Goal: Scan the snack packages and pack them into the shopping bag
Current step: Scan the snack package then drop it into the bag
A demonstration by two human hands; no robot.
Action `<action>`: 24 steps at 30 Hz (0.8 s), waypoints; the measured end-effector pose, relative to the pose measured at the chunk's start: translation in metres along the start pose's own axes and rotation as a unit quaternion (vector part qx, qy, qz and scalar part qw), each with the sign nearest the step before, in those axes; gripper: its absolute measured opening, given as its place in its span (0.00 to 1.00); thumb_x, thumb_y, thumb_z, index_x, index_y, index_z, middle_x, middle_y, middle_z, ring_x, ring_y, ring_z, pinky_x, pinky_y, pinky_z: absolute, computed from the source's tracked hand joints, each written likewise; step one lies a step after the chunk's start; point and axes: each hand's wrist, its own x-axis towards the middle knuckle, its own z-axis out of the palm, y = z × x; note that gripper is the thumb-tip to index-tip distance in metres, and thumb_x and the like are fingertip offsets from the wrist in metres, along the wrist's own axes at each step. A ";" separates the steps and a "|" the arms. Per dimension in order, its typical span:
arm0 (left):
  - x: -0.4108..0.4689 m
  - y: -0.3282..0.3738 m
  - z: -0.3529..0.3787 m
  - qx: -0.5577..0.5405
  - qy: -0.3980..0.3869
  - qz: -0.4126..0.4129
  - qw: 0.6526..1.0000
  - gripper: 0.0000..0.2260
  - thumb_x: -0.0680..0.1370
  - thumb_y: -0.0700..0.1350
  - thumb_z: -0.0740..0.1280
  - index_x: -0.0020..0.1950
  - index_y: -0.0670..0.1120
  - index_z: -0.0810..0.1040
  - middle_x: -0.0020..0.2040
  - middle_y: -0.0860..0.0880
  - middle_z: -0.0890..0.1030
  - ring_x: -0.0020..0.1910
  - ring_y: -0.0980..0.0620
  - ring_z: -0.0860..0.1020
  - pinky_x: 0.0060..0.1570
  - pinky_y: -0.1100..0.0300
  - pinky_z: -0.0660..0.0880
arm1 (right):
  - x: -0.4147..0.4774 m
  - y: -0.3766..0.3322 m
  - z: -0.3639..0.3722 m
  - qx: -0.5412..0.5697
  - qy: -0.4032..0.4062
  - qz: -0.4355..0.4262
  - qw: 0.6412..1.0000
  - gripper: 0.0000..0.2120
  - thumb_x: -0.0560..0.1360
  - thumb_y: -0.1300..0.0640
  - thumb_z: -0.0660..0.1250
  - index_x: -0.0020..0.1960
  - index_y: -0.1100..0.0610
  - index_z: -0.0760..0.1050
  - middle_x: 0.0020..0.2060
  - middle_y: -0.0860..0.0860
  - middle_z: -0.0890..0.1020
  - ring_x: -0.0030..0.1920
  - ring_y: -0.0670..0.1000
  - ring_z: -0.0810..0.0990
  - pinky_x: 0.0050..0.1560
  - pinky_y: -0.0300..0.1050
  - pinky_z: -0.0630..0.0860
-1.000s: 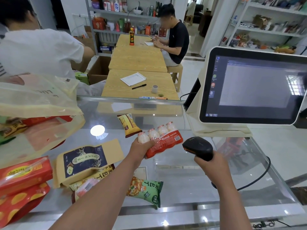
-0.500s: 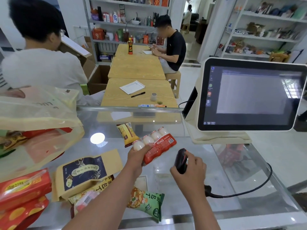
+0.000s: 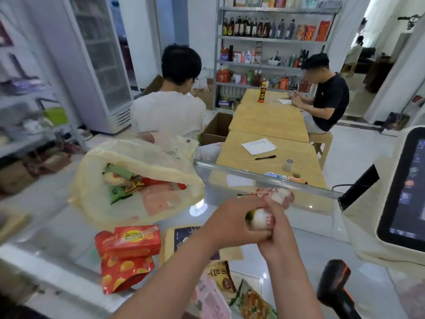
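Since half a second earlier: scanner (image 3: 334, 283) released, lay near-right of the grip. Left hand (image 3: 230, 221) and right hand (image 3: 279, 233) both curled round the bottle multipack (image 3: 264, 217), likely steadying it for bagging. Shopping bag (image 3: 138, 157), mouth open, far-left of the grip.

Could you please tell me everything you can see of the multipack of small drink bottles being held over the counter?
The multipack of small drink bottles is a row of white, rounded plastic bottles bound in a red printed wrap, blurred by motion. It is held lengthwise above the glass counter, its far end pointing away from the camera. The left hand grips its near end from the left and the right hand wraps it from the right. It touches nothing else and sits to the right of the open shopping bag.
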 end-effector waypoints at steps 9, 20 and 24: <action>-0.065 -0.084 -0.093 -0.197 0.303 -0.245 0.900 0.07 0.77 0.52 0.67 0.47 0.51 0.82 0.44 0.56 0.83 0.47 0.59 0.80 0.46 0.60 0.75 | 0.003 0.069 0.063 -0.020 -0.080 0.089 0.993 0.16 0.68 0.64 0.63 0.56 0.58 0.75 0.42 0.57 0.84 0.41 0.55 0.84 0.45 0.52 0.81; -0.041 -0.152 -0.202 -0.366 0.303 -0.420 0.773 0.41 0.62 0.72 0.70 0.66 0.48 0.70 0.57 0.47 0.80 0.54 0.46 0.80 0.57 0.46 0.76 | 0.004 0.113 0.096 -0.187 -0.218 0.290 0.913 0.29 0.55 0.67 0.71 0.57 0.61 0.81 0.52 0.68 0.80 0.43 0.63 0.82 0.42 0.52 0.80; -0.028 -0.165 -0.229 -0.399 0.231 -0.371 0.806 0.36 0.62 0.70 0.68 0.64 0.51 0.74 0.59 0.47 0.80 0.54 0.46 0.81 0.60 0.45 0.75 | 0.012 0.150 0.128 -0.174 -0.158 0.236 0.943 0.18 0.58 0.67 0.69 0.48 0.65 0.80 0.38 0.64 0.82 0.34 0.59 0.82 0.35 0.48 0.80</action>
